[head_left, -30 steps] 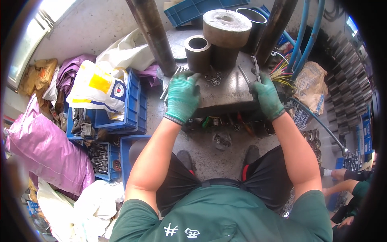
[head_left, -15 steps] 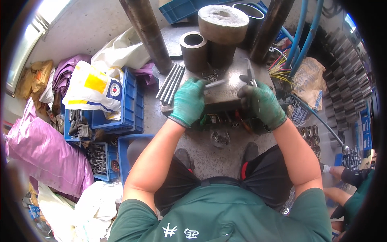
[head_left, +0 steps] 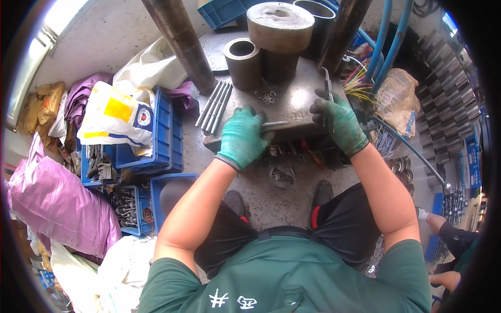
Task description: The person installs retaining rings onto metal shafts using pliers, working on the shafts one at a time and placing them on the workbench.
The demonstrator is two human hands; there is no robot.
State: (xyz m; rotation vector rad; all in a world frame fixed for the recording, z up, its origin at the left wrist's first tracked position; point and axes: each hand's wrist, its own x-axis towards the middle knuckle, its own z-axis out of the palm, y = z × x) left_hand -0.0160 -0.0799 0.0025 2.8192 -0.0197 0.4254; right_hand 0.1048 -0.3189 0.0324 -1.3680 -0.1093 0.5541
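Our L hand [head_left: 242, 136] has left the rod row [head_left: 214, 108], now pinching one steel rod [head_left: 274, 124] nr the bench's [head_left: 305, 107] front edge, so it's apart from the rest; R hand's [head_left: 339, 121] fingers curl round bent-nose pliers [head_left: 327, 86].

Your green shirt [head_left: 292, 263] bears two white characters [head_left: 232, 300]. White-yellow bag [head_left: 102, 116], your left: round emblem [head_left: 143, 118]. Brown sack [head_left: 395, 96], right: blue print [head_left: 410, 123], illegible.

from the rings [head_left: 267, 97], bare bench [head_left: 298, 95] opens toward three o'clock; cylinders [head_left: 279, 67] block twelve, rods [head_left: 215, 108] nine, a post [head_left: 342, 39] two.
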